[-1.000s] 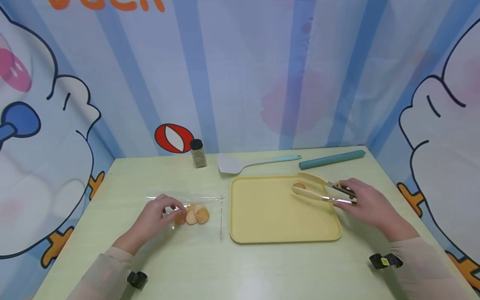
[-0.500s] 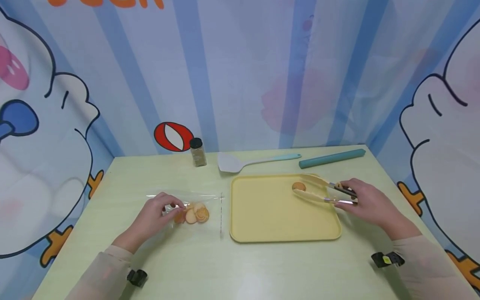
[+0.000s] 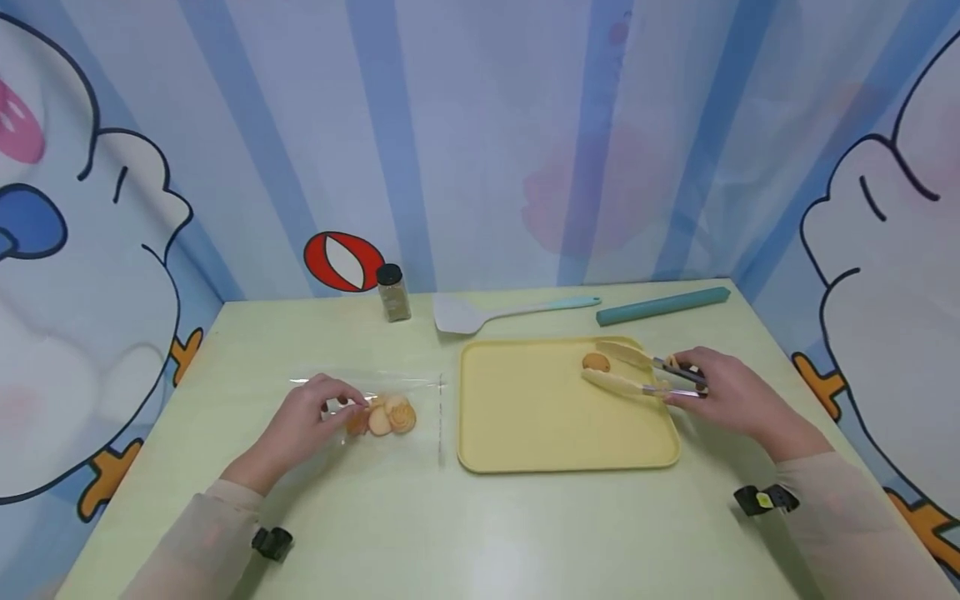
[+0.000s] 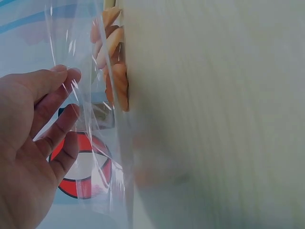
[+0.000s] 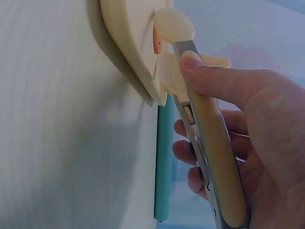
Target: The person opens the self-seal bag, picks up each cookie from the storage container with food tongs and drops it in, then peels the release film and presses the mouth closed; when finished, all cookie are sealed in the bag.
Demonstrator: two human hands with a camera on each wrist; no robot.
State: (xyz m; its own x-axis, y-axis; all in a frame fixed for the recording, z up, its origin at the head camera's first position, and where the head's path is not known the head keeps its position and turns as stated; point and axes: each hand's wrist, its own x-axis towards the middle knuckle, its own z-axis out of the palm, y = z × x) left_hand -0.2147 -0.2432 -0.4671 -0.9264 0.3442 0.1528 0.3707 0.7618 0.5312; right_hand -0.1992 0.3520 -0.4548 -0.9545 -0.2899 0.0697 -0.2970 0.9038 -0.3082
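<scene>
Beneath the left hand [image 3: 306, 421], pinching a clear plastic bag [image 3: 426, 425], and right hand [image 3: 738, 396], gripping cream-tipped metal tongs [image 3: 618, 383]: pale wood-grained table [image 3: 390, 517]; beyond both, blue-striped cartoon-printed curtain [image 3: 487, 167].

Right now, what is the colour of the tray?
The tray is pale yellow, clearest in the head view.

No legible text, labels, brands, numbers or signs.

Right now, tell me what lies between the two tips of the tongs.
One round cookie, on the yellow tray, sits between the spread tips of the tongs; the head view shows it.
</scene>
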